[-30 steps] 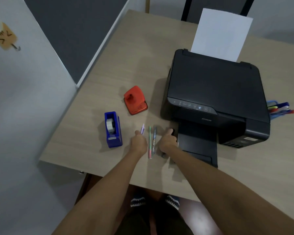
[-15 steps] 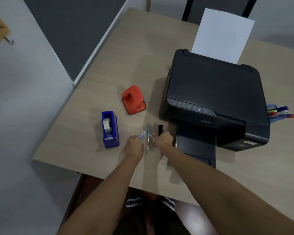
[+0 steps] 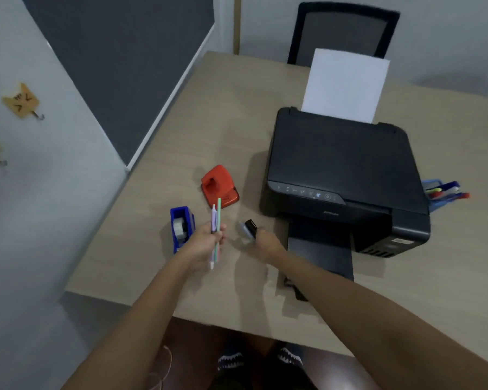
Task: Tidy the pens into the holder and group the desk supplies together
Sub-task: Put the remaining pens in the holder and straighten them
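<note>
A black printer [image 3: 344,175] sits on the wooden worktop [image 3: 231,108] with a white sheet of paper [image 3: 345,85] standing upright in its rear feed. Behind the worktop stands a black chair [image 3: 343,29]. Two cat-shaped hooks [image 3: 21,101] hang on the left wall.

A pale wall [image 3: 54,192] fills the left, a dark chair [image 3: 343,32] stands upper centre behind the wooden desk [image 3: 209,114]

Blurred, unreadable logo on printer [image 3: 338,164]
</note>
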A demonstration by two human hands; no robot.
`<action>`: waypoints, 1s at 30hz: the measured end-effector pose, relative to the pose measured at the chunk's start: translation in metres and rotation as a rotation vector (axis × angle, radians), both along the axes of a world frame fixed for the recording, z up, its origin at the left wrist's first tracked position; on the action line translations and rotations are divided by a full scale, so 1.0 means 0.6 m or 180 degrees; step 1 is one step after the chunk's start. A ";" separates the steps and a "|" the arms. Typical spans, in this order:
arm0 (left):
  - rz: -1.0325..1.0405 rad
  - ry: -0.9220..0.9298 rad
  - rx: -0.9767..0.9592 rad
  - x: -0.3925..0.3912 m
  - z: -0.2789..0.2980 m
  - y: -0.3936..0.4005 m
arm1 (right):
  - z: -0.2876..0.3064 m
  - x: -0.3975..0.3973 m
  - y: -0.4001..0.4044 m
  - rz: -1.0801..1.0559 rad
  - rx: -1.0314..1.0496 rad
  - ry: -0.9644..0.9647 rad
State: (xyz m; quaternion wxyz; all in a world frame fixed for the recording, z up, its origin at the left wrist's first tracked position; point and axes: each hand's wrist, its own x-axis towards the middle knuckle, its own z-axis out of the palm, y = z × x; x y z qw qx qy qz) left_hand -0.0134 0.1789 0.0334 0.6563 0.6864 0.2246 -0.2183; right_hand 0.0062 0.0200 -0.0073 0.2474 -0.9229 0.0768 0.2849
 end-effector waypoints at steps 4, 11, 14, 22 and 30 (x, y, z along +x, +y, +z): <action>-0.0070 -0.0396 -0.0981 0.048 0.120 -0.033 | 0.119 -0.008 -0.062 0.0015 0.0601 -0.0773; -0.0887 -0.1066 -0.1121 0.123 0.292 -0.243 | 0.312 -0.029 -0.290 -0.0999 0.1328 -0.2538; -0.1349 -0.1161 -0.0993 0.138 0.318 -0.393 | 0.325 -0.018 -0.440 -0.2198 0.1636 -0.2717; -0.1644 -0.1171 -0.0167 0.191 0.274 -0.772 | 0.259 -0.004 -0.786 -0.3849 0.1975 -0.2558; -0.1588 -0.1078 0.0951 0.279 0.177 -0.910 | 0.175 0.059 -0.898 -0.3677 0.2430 -0.1875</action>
